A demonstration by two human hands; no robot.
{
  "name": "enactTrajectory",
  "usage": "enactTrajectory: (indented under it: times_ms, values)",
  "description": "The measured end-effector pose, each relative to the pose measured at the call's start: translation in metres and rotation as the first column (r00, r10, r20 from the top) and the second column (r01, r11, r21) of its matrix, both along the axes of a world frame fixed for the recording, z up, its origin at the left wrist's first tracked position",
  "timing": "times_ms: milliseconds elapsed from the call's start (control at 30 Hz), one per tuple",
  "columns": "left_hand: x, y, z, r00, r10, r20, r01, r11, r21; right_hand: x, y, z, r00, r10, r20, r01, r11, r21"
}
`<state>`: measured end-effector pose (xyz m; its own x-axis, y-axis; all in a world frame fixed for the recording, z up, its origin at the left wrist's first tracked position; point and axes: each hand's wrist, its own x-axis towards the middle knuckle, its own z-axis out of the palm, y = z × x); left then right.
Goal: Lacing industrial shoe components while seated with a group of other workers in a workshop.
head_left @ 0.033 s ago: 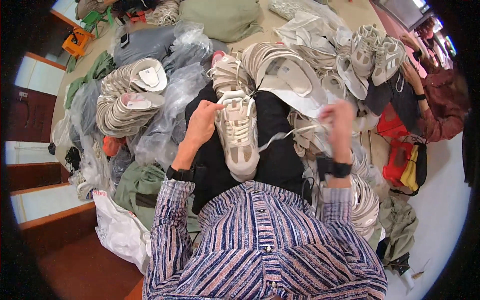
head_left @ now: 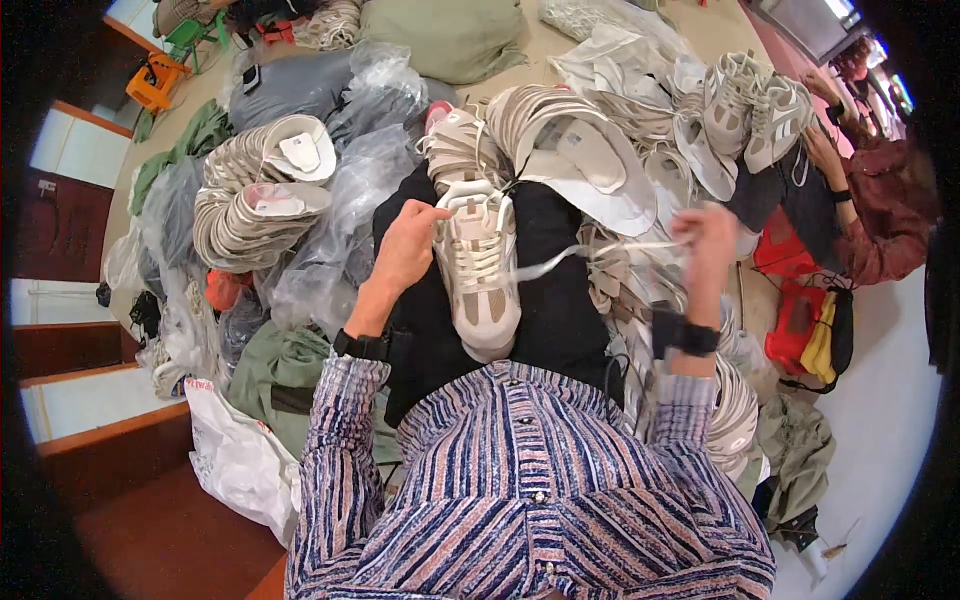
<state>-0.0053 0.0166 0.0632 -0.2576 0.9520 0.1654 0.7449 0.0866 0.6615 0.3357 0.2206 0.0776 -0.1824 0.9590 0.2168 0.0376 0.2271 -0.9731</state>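
Note:
A beige and white sneaker (head_left: 484, 312) rests on my lap, its toe toward me and its lacing part-way up the front. My left hand (head_left: 406, 245) is closed on the shoe's left edge near the collar, thumb and forefinger pinching there. Off to the right, my right hand (head_left: 708, 245) grips the end of a pale shoelace (head_left: 590, 247), which runs out from the sneaker's right side. Motion slightly blurs the right hand. Just beyond the shoe lies a row of nested beige shoe uppers (head_left: 462, 145).
Stacked shoe uppers (head_left: 262, 225) lie on plastic bags at left; another stack (head_left: 590, 165) lies ahead. Two finished-looking sneakers (head_left: 775, 125) stand at far right, near a co-worker's hand (head_left: 825, 155). A red stool (head_left: 795, 325) and a white bag (head_left: 240, 465) are on either side.
My right hand has moved right, drawing the shoelace out longer and straighter. My left hand and the sneaker have stayed almost still.

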Motion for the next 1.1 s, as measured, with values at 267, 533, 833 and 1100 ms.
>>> enactTrajectory:
  times_ms: [267,533,833,1100]
  values:
    - [-0.001,0.010,-0.014,0.992,-0.119,-0.033,0.119,0.993,0.010,0.046,0.048,0.010,0.692,-0.492,0.528,0.333,0.867,0.371]
    - [-0.006,0.005,-0.024,0.991,-0.120,0.068,0.119,0.993,0.010,-0.158,-0.082,-0.016,0.595,0.350,0.723,-0.748,0.571,0.338]
    - [-0.004,0.002,-0.027,0.989,-0.116,0.096,0.113,0.993,0.043,-0.199,-0.055,-0.002,0.229,0.180,0.957,-0.931,0.327,0.161]
    - [0.006,0.034,-0.023,0.977,-0.215,0.019,0.208,0.963,0.173,-0.211,0.061,0.068,0.243,-0.146,0.959,-0.858,0.430,0.283]
